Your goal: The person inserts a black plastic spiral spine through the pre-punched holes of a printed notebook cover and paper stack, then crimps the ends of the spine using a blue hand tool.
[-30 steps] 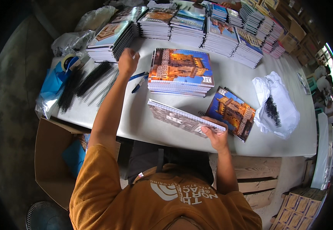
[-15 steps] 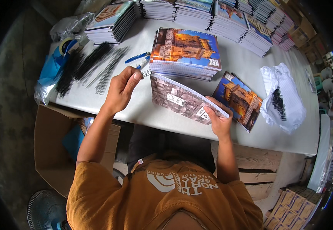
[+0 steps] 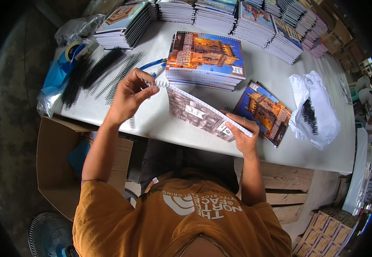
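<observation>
My right hand grips one end of a notebook with a grey picture cover, tilted above the near table edge. At its other end a wire spiral coil sits at the corner of the holed edge. The thumb and forefinger of my left hand are bent round the coil's outer end. A short length of spiral coil shows beside my left wrist; whether it joins the other coil is hidden. Just beyond stands a stack of notebooks with castle covers. One bound notebook lies by my right hand.
Loose black coils lie at the left near a blue tape dispenser and blue-handled tool. Notebook stacks line the back. A white cloth with coils lies right. Below are a cardboard box and fan.
My left hand has shifted slightly and its fingers have turned about the coil's end. The notebook has tilted a little, its right end slightly lower. A coil length now shows beside my left wrist.
</observation>
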Motion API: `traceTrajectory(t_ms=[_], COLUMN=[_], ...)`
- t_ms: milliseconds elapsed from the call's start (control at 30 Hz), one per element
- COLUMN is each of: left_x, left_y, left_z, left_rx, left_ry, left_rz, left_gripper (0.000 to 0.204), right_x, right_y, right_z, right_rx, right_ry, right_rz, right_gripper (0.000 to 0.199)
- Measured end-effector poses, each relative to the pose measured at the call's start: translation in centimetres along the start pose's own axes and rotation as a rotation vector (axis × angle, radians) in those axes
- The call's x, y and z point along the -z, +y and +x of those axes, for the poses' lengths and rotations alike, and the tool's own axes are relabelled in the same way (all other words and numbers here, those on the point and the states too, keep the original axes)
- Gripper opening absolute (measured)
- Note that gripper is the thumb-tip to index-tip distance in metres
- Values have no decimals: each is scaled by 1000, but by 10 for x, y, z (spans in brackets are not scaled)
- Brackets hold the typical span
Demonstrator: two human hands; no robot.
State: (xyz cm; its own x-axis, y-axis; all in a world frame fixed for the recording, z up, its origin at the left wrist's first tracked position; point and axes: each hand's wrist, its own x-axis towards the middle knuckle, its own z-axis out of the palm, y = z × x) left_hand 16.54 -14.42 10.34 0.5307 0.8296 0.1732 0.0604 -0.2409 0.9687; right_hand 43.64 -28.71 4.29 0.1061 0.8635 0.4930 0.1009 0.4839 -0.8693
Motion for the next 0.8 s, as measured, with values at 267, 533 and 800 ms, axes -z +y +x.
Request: traceTrajectory(t_ms=[267, 533, 800], left_x=[14, -35, -2], left_y=[33, -50, -8], left_z=[19, -16, 8], left_rx=[-298, -647, -887], left_ry=[-423, 143, 700], left_rz=[976, 1174, 1119], left_gripper=[47, 103, 92], right_x=[-3, -21, -37], right_y=[-8, -3, -15], right_z=[1, -11, -16], right_rx=[-51, 192, 319], right_ry=[-65, -18, -28], right_rz=[-121, -277, -351], right_gripper=[28, 36, 33])
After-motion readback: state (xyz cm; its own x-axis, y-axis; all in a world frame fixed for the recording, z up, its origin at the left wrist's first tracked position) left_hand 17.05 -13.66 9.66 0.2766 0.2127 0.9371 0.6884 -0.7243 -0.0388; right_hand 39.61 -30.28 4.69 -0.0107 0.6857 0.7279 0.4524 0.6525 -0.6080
